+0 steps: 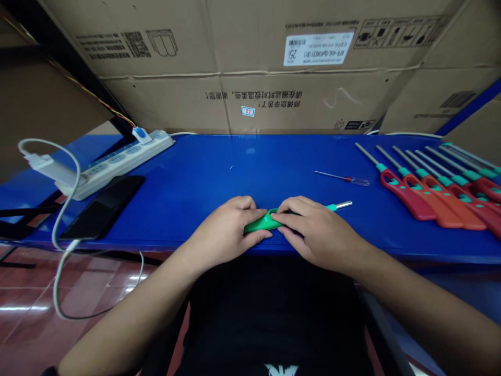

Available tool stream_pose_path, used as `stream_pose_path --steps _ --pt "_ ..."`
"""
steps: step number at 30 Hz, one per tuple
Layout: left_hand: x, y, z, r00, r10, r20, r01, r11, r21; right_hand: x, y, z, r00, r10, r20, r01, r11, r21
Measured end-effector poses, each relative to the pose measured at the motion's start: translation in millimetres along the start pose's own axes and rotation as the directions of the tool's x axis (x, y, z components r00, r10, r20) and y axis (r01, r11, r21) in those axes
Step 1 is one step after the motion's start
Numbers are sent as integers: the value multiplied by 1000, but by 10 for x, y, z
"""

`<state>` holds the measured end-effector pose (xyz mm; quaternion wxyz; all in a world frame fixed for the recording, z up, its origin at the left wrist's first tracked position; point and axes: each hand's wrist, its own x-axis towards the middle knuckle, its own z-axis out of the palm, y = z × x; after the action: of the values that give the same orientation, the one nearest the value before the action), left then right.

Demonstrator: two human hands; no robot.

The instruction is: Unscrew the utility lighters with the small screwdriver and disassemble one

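Note:
A green lighter [261,224] with a long metal nozzle lies sideways near the front edge of the blue table [219,172]. Around its handle end my left hand [230,227] is closed, thumb below and fingers above. My right hand [313,227] grips the lighter further right, near the trigger opening, and hides part of its body. Its teal collar and metal tip stick out past the right hand. A small screwdriver [354,181] with a clear handle rests beyond the right hand.
Several red and orange lighters [410,196] lie in a row at the right. At the left are a white power strip [117,162], a black phone [105,209] and a looping white cable [57,219]. A large cardboard box [176,104] stands along the back.

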<state>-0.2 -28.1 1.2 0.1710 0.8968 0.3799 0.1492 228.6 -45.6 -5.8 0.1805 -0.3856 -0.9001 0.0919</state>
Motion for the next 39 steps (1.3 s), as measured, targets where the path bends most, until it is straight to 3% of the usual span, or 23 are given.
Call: stream_pose_path --steps 5,10,15,22,27,30,35,39 --pt "5 -12 0 1000 -27 -8 27 997 -76 -30 149 -67 998 41 -43 -32 981 191" --pt "-1 2 19 999 -36 -35 34 997 -69 -34 165 -101 998 48 -33 -40 973 228" --pt "16 -12 27 997 -72 -38 68 993 -101 1 142 -98 993 45 -111 -15 967 255" --pt "-13 -45 59 991 -73 -116 60 992 -115 44 233 -207 964 107 -242 -72 986 152" --pt "-86 -18 60 955 -142 -262 112 986 -127 -8 449 -226 895 227 -385 -233 972 32" --pt "-117 -5 55 921 -128 -367 98 990 -98 -50 557 -184 876 288 -387 -309 951 6" --pt "-104 33 84 965 72 -252 -71 997 13 -69 513 -158 863 328 -384 -331 942 60" --pt "-54 44 124 977 111 -185 -96 991 88 -79 406 -186 847 319 -426 -305 947 105"
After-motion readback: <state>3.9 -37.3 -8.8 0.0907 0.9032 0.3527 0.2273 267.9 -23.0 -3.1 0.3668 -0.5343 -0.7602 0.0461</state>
